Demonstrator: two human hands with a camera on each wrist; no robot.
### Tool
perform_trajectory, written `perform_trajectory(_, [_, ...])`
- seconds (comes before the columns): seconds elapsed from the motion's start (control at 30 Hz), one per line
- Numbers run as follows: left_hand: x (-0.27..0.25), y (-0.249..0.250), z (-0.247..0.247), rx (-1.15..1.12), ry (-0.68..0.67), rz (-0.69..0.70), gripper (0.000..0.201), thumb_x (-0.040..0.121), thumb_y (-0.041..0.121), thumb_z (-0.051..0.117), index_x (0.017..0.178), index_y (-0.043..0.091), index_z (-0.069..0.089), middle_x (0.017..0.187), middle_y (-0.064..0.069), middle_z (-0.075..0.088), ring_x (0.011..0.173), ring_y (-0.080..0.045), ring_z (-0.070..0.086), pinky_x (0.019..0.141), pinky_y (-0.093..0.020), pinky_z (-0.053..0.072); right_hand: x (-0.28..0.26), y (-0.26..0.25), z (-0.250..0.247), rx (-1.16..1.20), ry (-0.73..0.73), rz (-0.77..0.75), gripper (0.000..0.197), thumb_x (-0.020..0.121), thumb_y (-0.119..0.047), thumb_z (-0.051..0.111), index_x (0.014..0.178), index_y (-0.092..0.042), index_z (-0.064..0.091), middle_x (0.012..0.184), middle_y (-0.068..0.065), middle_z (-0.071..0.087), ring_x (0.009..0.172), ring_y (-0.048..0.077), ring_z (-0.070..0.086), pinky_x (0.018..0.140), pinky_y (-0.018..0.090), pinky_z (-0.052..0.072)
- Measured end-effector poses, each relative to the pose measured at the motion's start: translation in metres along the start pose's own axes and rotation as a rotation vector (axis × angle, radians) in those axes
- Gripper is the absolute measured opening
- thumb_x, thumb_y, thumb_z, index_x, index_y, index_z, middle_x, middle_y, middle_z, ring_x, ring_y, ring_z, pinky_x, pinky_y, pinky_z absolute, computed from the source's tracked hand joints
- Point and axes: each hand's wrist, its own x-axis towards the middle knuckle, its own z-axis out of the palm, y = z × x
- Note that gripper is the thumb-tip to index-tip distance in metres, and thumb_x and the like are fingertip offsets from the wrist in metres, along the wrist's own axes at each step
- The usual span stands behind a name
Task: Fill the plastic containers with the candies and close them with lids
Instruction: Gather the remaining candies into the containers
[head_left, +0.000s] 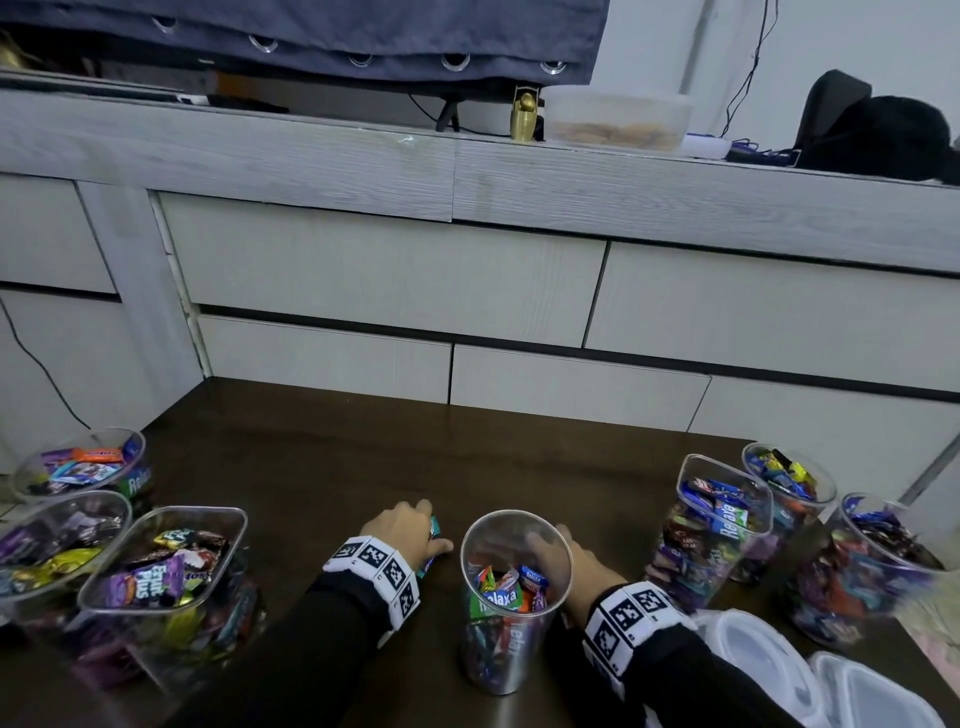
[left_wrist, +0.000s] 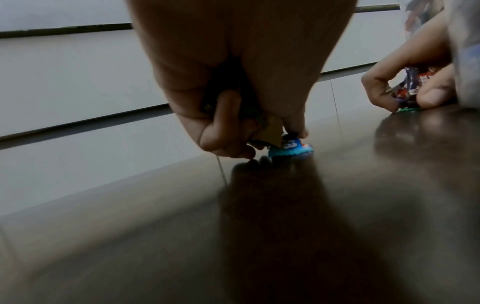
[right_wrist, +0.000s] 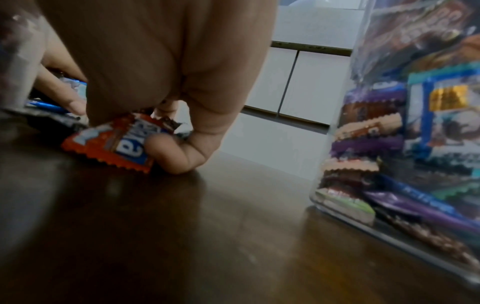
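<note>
a round clear container is seen upright at the middle of the dark desk, partly filled with wrapped candies. three open containers heaped with candies are grouped at the left edge, and three more full ones stand at the right, none covered. the white lids are stacked on the desk near the right forearm (their count cannot be made out). the left hand is lowered to the desk just left of the middle container, its fingers curled round several candies, a blue-wrapped candy being pinched at the fingertips against the desk. the right hand is placed beside and behind that container, fingers curled, and an orange-wrapped candy is gripped between thumb and fingers, its edge touching the desk.
</note>
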Motion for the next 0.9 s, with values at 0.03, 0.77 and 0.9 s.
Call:
perform_trajectory(0.03, [-0.001,-0.001,-0.001,-0.003,-0.016,0.007,0.054,0.095,0.05,0.053,0.131,0.012,0.04,0.13,-0.013,0.05,0.119,-0.031,0.054,0.09,-0.04,0.047,-0.001,0.0,0.001,-0.041,0.001,-0.008,0.014,0.094,-0.037,0.046,0.103,-0.047,0.049,0.135,0.004,0.04,0.119,0.031,0.051,0.102,0.046,0.043])
perform_trajectory(0.77, [-0.009,-0.008,-0.001,-0.108,0.006,0.161,0.034,0.086,0.033,0.069,0.107,0.018,0.047,0.11,-0.007,0.062,0.099,-0.027,0.062,0.082,-0.04,0.053,-0.016,0.013,-0.027,0.09,0.211,-0.016,0.021,0.082,-0.02,0.065,0.103,-0.016,0.061,0.099,0.003,0.053,0.096,0.02,0.058,0.071,0.014,0.035])
perform_trajectory(0.9, [-0.01,-0.011,-0.001,-0.169,0.036,0.156,0.032,0.084,0.029,0.071,0.104,0.018,0.048,0.108,-0.007,0.062,0.099,-0.026,0.062,0.083,-0.039,0.053,-0.031,0.004,-0.065,0.135,0.331,-0.028,0.016,0.08,-0.01,0.064,0.093,-0.018,0.059,0.096,-0.001,0.05,0.094,0.019,0.056,0.074,0.017,0.037])
